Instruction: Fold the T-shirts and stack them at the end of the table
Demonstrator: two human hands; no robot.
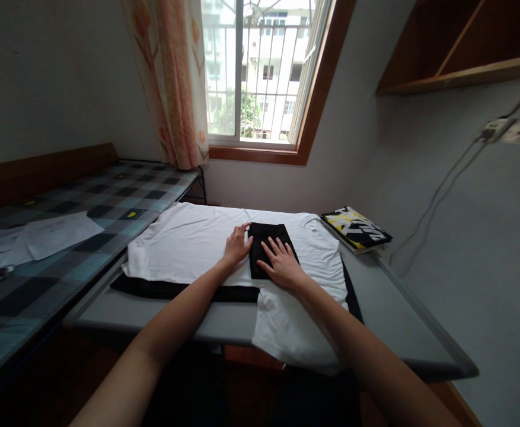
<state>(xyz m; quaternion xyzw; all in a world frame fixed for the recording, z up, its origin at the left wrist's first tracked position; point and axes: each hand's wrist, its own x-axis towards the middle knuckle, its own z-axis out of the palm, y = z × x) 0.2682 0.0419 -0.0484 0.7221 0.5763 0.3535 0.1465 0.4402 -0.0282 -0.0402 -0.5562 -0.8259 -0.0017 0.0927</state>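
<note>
A white T-shirt (197,243) lies spread sideways on the table, one sleeve (286,323) hanging over the front edge. On the shirt rests a flat black rectangle (260,264), perhaps a folding board or folded cloth; I cannot tell which. My right hand (281,264) lies flat on it with fingers spread. At its left edge is my left hand (237,243), fingers apart and fingertips touching the edge. Under the shirt a larger black sheet (162,289) shows along the front and right.
The grey table (402,308) carries a folded black, white and yellow item (357,228) at its back right. A checked bed (108,190) with papers (59,234) stands on the left. Behind are a curtain (175,89) and a barred window (268,77). Cables (437,196) hang on the right wall.
</note>
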